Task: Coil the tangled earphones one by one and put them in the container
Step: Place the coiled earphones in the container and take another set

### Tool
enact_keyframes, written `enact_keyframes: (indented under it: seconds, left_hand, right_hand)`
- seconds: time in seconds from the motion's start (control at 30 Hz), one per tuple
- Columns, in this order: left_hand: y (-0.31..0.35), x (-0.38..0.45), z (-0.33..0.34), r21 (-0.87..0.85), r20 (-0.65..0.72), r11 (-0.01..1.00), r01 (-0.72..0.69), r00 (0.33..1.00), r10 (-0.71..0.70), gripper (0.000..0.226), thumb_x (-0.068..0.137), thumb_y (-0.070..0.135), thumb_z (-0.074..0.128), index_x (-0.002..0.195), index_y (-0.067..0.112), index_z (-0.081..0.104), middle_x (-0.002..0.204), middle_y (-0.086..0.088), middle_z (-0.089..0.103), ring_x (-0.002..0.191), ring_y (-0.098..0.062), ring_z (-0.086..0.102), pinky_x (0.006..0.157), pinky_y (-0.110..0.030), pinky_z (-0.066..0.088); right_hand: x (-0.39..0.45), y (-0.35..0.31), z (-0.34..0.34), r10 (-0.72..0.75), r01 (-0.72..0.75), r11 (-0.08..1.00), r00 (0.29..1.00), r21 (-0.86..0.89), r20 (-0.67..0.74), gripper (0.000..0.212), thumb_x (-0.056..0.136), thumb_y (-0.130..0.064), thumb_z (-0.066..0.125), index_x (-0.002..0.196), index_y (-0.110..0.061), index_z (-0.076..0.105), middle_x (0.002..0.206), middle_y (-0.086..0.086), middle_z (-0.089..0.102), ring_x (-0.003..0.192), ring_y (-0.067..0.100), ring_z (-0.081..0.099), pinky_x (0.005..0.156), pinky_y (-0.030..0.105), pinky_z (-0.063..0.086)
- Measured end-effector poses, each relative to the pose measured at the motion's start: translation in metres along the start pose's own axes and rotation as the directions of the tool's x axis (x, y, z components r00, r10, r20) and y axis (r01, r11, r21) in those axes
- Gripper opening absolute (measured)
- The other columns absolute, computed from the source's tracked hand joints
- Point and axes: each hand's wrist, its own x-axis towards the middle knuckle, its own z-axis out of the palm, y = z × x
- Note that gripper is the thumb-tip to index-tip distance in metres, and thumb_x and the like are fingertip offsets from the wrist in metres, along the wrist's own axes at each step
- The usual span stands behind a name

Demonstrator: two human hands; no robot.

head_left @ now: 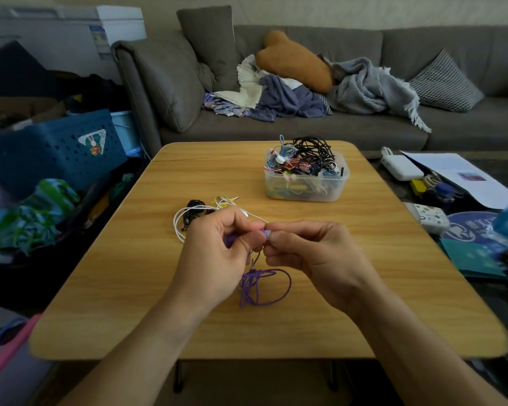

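Both grips are pinching my purple earphones (261, 285) at frame centre: left hand (217, 253), right hand (311, 256). Behind them, white and black earphones (188, 218) are lying; the container (305, 189) is sitting upper right on the tabletop (393, 288).

A: hands?
B: left hand (217, 247) + right hand (308, 253) both pinching purple earphones (261, 285) above wooden table (379, 259), cord hangs in a tangled loop
A: rest of the pile?
B: white/black/yellow earphones (197, 213) just behind left hand. container (305, 183) further back, full of cables, black ones spilling over the rim
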Motion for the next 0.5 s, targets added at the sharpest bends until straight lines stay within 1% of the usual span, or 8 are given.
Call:
enact_keyframes:
  seconds: [0.07, 0.13, 0.2, 0.27, 0.33, 0.43, 0.47, 0.5]
  left_hand:
    - [-0.0001, 0.0003, -0.0002, 0.048, -0.012, 0.999, -0.021, 1.0, 0.021, 0.019, 0.081, -0.007, 0.07, 0.078, 0.011, 0.067, 0.065, 0.012, 0.066, 0.055, 0.004, 0.058, 0.058, -0.009, 0.044]
    - [0.0005, -0.0008, 0.0017, 0.145, -0.04, 0.987, -0.07, 0.996, 0.077, 0.018, 0.081, 0.001, 0.073, 0.08, 0.018, 0.069, 0.068, 0.014, 0.067, 0.059, 0.002, 0.061, 0.058, -0.012, 0.046]
    - [0.0011, -0.0022, 0.0041, 0.218, -0.085, 0.97, -0.105, 0.988, 0.126, 0.014, 0.081, 0.008, 0.075, 0.085, 0.021, 0.073, 0.072, 0.012, 0.07, 0.061, -0.005, 0.065, 0.057, -0.021, 0.052]
    - [0.0014, -0.0033, 0.0053, 0.254, -0.123, 0.96, -0.118, 0.98, 0.153, 0.015, 0.082, 0.009, 0.075, 0.094, 0.018, 0.076, 0.073, 0.007, 0.071, 0.059, -0.01, 0.065, 0.057, -0.028, 0.055]
    - [0.0008, -0.0033, 0.004, 0.255, -0.121, 0.96, -0.112, 0.982, 0.147, 0.019, 0.085, 0.011, 0.072, 0.102, 0.018, 0.075, 0.073, 0.007, 0.071, 0.057, -0.007, 0.065, 0.058, -0.027, 0.056]
    - [-0.0012, -0.0043, 0.0025, 0.187, -0.063, 0.981, -0.049, 0.996, 0.062, 0.023, 0.091, 0.011, 0.064, 0.112, 0.016, 0.072, 0.071, 0.003, 0.072, 0.049, 0.002, 0.061, 0.053, -0.017, 0.051]
    - [-0.001, -0.0051, 0.0026, 0.174, -0.043, 0.984, -0.046, 0.998, 0.054, 0.023, 0.092, 0.01, 0.062, 0.113, 0.016, 0.071, 0.069, 0.003, 0.071, 0.048, 0.003, 0.061, 0.054, -0.017, 0.052]
    - [-0.0016, -0.0056, 0.0026, 0.155, -0.026, 0.987, -0.046, 0.998, 0.051, 0.024, 0.094, 0.01, 0.06, 0.114, 0.018, 0.07, 0.067, 0.001, 0.071, 0.05, 0.0, 0.064, 0.059, -0.02, 0.055]
  right_hand:
    - [0.0005, 0.0006, 0.0019, 0.02, -0.019, 0.999, 1.0, 0.028, -0.023, 0.012, 0.082, 0.007, 0.066, 0.083, 0.001, 0.077, 0.075, 0.018, 0.072, 0.062, 0.018, 0.068, 0.062, 0.025, 0.057]
    - [0.0013, 0.0013, 0.0047, 0.006, -0.005, 0.999, 0.999, 0.034, -0.053, 0.018, 0.083, 0.009, 0.065, 0.078, -0.003, 0.078, 0.073, 0.017, 0.072, 0.06, 0.017, 0.066, 0.06, 0.025, 0.056]
    - [0.0027, 0.002, 0.0067, -0.034, 0.036, 0.999, 0.996, 0.025, -0.08, 0.022, 0.083, 0.008, 0.065, 0.074, -0.007, 0.079, 0.07, 0.015, 0.071, 0.059, 0.017, 0.066, 0.06, 0.026, 0.056]
    - [0.0028, 0.0023, 0.0075, -0.074, 0.075, 0.997, 0.993, 0.014, -0.092, 0.02, 0.082, 0.007, 0.068, 0.075, -0.008, 0.079, 0.07, 0.015, 0.071, 0.059, 0.018, 0.066, 0.061, 0.027, 0.056]
    - [0.0013, 0.0022, 0.0078, -0.109, 0.107, 0.994, 0.991, -0.028, -0.08, 0.018, 0.081, 0.005, 0.07, 0.077, -0.009, 0.08, 0.07, 0.015, 0.072, 0.061, 0.018, 0.066, 0.063, 0.027, 0.056]
    - [-0.0004, 0.0004, 0.0067, -0.165, 0.159, 0.983, 0.984, -0.097, -0.062, 0.015, 0.081, 0.003, 0.072, 0.082, -0.01, 0.079, 0.073, 0.013, 0.074, 0.061, 0.016, 0.068, 0.063, 0.025, 0.056]
    - [-0.0003, -0.0003, 0.0057, -0.19, 0.182, 0.975, 0.98, -0.125, -0.057, 0.015, 0.081, 0.003, 0.072, 0.084, -0.009, 0.079, 0.074, 0.013, 0.075, 0.062, 0.017, 0.069, 0.063, 0.025, 0.056]
    - [-0.0001, -0.0009, 0.0052, -0.215, 0.205, 0.965, 0.975, -0.163, -0.046, 0.014, 0.082, 0.003, 0.072, 0.086, -0.009, 0.078, 0.076, 0.014, 0.075, 0.063, 0.017, 0.069, 0.064, 0.025, 0.057]
